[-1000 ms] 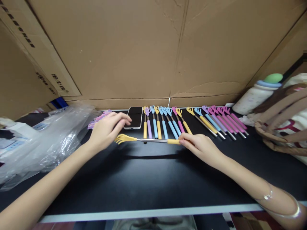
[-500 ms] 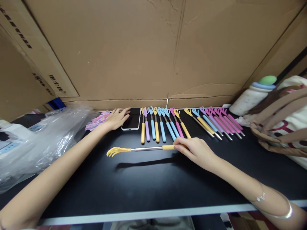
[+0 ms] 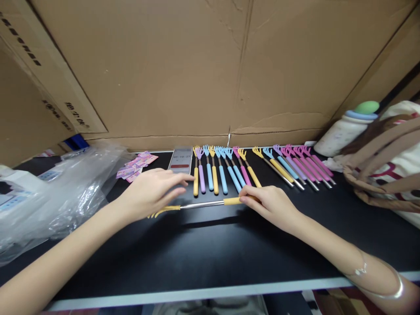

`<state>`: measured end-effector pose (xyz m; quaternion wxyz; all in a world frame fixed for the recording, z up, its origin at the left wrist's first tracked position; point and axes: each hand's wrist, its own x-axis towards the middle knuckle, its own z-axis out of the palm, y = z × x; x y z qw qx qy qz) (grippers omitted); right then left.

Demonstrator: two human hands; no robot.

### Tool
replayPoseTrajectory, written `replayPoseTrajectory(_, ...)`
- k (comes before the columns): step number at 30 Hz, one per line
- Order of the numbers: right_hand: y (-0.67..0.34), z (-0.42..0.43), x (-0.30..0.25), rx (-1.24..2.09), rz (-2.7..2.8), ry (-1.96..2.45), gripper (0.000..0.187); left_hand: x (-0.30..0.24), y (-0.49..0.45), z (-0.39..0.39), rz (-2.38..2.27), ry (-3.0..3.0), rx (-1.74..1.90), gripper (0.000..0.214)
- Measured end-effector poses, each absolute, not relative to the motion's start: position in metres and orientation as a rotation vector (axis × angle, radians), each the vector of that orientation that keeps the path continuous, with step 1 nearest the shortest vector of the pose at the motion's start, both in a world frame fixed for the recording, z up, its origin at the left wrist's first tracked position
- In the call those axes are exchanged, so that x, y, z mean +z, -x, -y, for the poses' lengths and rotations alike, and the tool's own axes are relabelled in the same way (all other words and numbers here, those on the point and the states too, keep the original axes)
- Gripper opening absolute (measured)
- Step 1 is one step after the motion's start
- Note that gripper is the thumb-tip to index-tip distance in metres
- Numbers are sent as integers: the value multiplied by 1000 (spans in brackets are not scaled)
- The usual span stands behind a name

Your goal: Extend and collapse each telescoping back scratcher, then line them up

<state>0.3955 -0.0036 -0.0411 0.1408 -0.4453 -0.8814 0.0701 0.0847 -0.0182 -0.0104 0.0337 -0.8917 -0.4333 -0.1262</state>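
My right hand (image 3: 271, 205) grips the yellow handle of a back scratcher (image 3: 203, 204), held level above the black table. Its claw end points left, partly behind my left hand (image 3: 157, 192), which hovers with fingers apart and holds nothing. Just beyond that hand lies a phone (image 3: 180, 162) with a lit screen showing a timer. Several back scratchers (image 3: 215, 175) in yellow, purple, blue and pink lie side by side behind the held one. Farther right is a second group of back scratchers (image 3: 295, 166), their metal ends toward me.
Clear plastic bags (image 3: 75, 188) cover the table's left side. Small pink and purple cards (image 3: 136, 165) lie by the phone. On the right stand a white bottle (image 3: 344, 133) and a beige bag (image 3: 387, 166). A cardboard wall (image 3: 170, 78) closes off the back.
My left hand has come off the phone and moved toward me, over the scratcher's claw end. The phone's screen has gone from dark to lit. My right hand stays nearly still.
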Motion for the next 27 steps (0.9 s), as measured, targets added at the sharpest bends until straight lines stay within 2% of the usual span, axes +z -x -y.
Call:
replayPoseTrajectory(9,-396,3,-37,246,2472,1298,28,-28,-88,31,1023,2494,-418,19)
replayPoseTrajectory(16,-397,4,-39,244,2478,1274,22,-35,-86,33,881,2425,-501,18)
replayPoseTrajectory(22,-398,4,-41,218,2474,1277,18,-34,-81,29,899,2277,-565,15)
replayPoseTrajectory(27,-400,4,-37,227,2464,1230,26,-36,-84,31,940,2185,-625,7)
